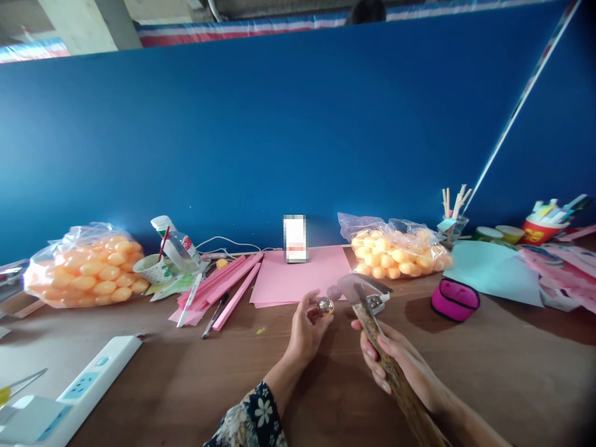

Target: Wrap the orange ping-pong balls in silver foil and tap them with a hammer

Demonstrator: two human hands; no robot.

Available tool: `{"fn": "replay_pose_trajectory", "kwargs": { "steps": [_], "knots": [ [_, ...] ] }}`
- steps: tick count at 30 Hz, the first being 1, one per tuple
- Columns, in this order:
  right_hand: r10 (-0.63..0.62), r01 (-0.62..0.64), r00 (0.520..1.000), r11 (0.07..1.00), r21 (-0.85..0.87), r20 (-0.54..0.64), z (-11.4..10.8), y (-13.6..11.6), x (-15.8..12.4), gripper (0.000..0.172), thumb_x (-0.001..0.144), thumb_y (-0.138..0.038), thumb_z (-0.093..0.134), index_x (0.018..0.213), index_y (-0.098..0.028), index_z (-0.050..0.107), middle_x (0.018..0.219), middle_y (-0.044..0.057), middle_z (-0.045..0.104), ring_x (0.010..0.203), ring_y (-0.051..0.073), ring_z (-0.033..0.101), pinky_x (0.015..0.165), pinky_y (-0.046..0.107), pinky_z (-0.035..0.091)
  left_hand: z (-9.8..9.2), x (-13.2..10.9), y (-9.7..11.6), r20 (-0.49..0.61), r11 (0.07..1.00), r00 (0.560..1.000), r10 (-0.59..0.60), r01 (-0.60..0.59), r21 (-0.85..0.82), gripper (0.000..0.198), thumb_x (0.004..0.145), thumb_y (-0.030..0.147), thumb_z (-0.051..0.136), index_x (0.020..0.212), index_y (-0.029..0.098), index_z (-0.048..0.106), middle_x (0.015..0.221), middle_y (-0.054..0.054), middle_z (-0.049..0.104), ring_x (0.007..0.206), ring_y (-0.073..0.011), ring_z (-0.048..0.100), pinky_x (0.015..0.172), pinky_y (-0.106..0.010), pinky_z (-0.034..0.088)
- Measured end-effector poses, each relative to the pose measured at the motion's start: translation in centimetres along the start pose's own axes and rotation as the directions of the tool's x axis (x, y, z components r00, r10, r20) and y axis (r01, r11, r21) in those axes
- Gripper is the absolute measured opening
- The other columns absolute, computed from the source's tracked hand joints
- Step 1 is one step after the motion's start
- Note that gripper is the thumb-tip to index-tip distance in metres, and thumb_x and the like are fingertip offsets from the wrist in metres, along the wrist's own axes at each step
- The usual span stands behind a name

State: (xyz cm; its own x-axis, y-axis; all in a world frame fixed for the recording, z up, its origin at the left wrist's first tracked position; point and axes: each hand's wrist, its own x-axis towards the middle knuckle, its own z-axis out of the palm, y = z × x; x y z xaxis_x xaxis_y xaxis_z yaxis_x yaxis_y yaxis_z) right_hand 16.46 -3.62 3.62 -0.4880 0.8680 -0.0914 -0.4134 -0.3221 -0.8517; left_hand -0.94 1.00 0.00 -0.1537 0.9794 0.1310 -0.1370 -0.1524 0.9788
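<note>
Between the fingers of my left hand (310, 329) is a shiny silver ball (325, 305), held just above the table. My right hand (395, 354) is wrapped round the wooden handle of a claw hammer (371, 326). The hammer's head points up and left, close to the ball but apparently apart from it. Partly hidden behind the hammer lies a small white object with a shiny round part (375, 302); its kind is unclear. Pink paper sheets (298, 279) lie flat beyond both hands, with a phone-like white screen (295, 239) upright at their far edge.
Clear bags of orange balls stand left (97, 273) and right (391, 251). A magenta band (455, 300) sits to the right. Folded pink strips (218, 282), a pen (215, 315) and a bottle (174, 242) are left. A power strip (93, 385) lies front left. A blue partition (279, 136) closes the back.
</note>
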Motion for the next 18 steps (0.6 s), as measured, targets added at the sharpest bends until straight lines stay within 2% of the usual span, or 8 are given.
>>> {"fn": "replay_pose_trajectory", "kwargs": {
  "steps": [5, 9, 14, 18],
  "knots": [
    [-0.007, 0.007, 1.0, 1.0, -0.008, 0.008, -0.01, 0.1, -0.01, 0.028, 0.085, -0.038, 0.046, 0.108, -0.023, 0.05, 0.071, -0.002, 0.041, 0.047, 0.005, 0.038, 0.036, 0.016, 0.032, -0.2, 0.01, -0.36, 0.014, 0.996, 0.999, 0.05, -0.051, 0.066, 0.04, 0.063, 0.013, 0.067, 0.101, 0.017, 0.057, 0.098, -0.009, 0.064, 0.087, -0.0183, 0.061, 0.08, -0.032, 0.047],
    [0.024, -0.023, 1.0, 0.999, -0.049, 0.019, 0.11, -0.01, -0.02, 0.025, 0.086, -0.036, 0.046, 0.106, -0.022, 0.051, 0.071, -0.002, 0.041, 0.047, 0.005, 0.037, 0.036, 0.016, 0.032, -0.23, -0.1, -0.29, 0.068, 0.998, 0.996, 0.053, -0.056, 0.042, 0.038, 0.064, 0.012, 0.066, 0.101, 0.018, 0.058, 0.097, -0.009, 0.066, 0.086, -0.0193, 0.062, 0.078, -0.032, 0.048],
    [-0.009, 0.009, 1.0, 1.0, 0.0, 0.027, -0.07, -0.27, -0.18, 0.03, 0.086, -0.037, 0.045, 0.112, -0.022, 0.048, 0.072, -0.002, 0.04, 0.048, 0.005, 0.037, 0.037, 0.016, 0.032, -0.32, -0.05, -0.5, 0.044, 0.995, 0.997, 0.071, -0.074, 0.069, 0.04, 0.064, 0.011, 0.065, 0.104, 0.018, 0.057, 0.097, -0.008, 0.065, 0.087, -0.0184, 0.061, 0.081, -0.032, 0.048],
    [0.016, -0.016, 0.999, 1.0, -0.012, 0.036, -0.03, -0.31, -0.12, 0.029, 0.086, -0.037, 0.046, 0.109, -0.021, 0.05, 0.071, -0.002, 0.04, 0.047, 0.005, 0.037, 0.037, 0.016, 0.032, -0.52, 0.07, -0.96, 0.058, 0.991, 0.995, 0.08, -0.085, 0.104, 0.041, 0.064, 0.012, 0.065, 0.104, 0.017, 0.058, 0.096, -0.008, 0.064, 0.087, -0.0184, 0.061, 0.08, -0.033, 0.048]
  ]
}}
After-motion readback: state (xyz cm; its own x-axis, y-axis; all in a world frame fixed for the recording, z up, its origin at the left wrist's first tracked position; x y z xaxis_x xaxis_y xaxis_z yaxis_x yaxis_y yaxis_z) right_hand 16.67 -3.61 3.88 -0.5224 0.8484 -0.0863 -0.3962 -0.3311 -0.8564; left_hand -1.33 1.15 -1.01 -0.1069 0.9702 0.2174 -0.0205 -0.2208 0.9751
